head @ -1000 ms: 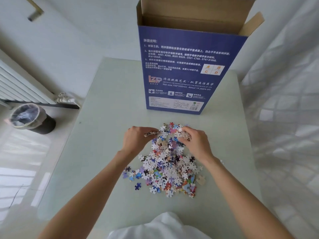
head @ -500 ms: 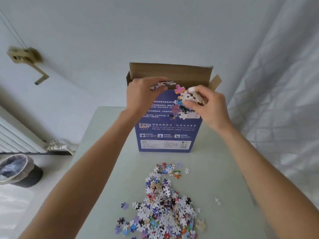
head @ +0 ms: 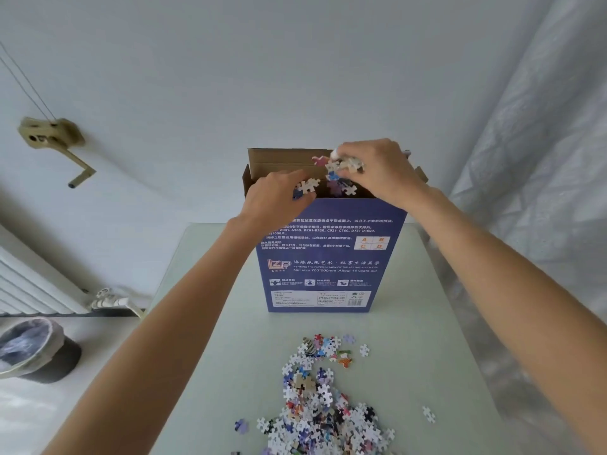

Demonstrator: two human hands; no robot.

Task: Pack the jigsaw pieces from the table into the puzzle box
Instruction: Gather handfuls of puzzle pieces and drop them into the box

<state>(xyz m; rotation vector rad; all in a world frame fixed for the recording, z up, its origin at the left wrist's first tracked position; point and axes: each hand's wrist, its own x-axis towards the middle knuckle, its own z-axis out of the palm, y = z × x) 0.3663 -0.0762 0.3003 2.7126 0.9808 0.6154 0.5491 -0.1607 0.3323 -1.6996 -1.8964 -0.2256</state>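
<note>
While both hands are hovering over the open top of the box (head: 328, 257), loose pieces (head: 341, 185) are dropping between them toward the opening. Left hand (head: 274, 200) is sitting at the near left corner of the box mouth, fingers curled inward, pinching a white piece (head: 308, 185) at its fingertips. Right hand (head: 382, 174) is sitting higher, over the middle and right of the opening, fingers curled round a small clump of pieces (head: 348, 165). Box is standing upright on the table (head: 213, 356), blue printed face toward the camera, brown flaps up. Most jigsaw pieces are lying in a pile (head: 322, 408) on the table in front of the box, a few strays lying apart from it. Bin (head: 36, 349) is sitting on the floor at left, below a radiator (head: 29, 287). Curtain (head: 542, 159) is hanging at right.
</note>
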